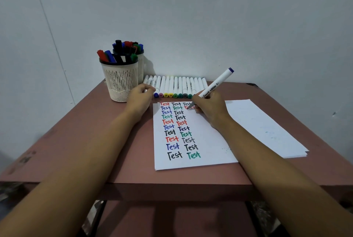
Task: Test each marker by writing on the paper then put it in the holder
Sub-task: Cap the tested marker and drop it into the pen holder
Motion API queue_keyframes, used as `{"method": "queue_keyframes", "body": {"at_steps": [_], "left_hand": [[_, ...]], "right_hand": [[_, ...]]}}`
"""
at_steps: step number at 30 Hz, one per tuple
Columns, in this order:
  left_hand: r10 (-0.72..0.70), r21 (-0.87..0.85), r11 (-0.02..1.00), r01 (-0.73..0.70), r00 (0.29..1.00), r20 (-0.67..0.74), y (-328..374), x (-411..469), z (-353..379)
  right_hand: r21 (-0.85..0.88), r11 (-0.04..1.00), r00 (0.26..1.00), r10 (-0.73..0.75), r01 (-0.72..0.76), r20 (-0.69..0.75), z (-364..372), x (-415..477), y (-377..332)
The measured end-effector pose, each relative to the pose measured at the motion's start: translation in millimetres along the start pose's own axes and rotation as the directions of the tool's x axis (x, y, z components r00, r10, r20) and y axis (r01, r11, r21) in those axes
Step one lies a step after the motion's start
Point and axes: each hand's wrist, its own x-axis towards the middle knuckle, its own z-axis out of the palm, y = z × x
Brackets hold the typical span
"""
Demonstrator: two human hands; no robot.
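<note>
Marker test in progress.
Right hand (210, 108) grips marker (217, 83), tip on paper (210, 150), barrel slanting up-right; holder (121, 82) stands to the left, nearer the left hand (140, 101), whose curled fingers' contents are unclear.

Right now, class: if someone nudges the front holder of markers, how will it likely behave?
The front holder probably feels light: its walls are openwork. Markers leaning above the rim may make it top-heavy, so a high push could tip it.
</note>
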Motion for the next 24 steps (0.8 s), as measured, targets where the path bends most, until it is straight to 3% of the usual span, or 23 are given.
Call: {"method": "queue_keyframes", "body": {"at_steps": [14,24], "left_hand": [[0.023,0.037,0.999,-0.024,1.000,0.016,-1.1,0.8,0.3],[0.027,0.038,0.999,-0.028,0.999,0.032,-1.9,1.4,-0.6]], "right_hand": [[-0.052,0.998,0.998,-0.024,0.021,-0.059,3.0,1.5,2.7],[-0.068,0.998,1.000,-0.018,0.017,-0.012,3.2,-2.3,-0.2]]}}
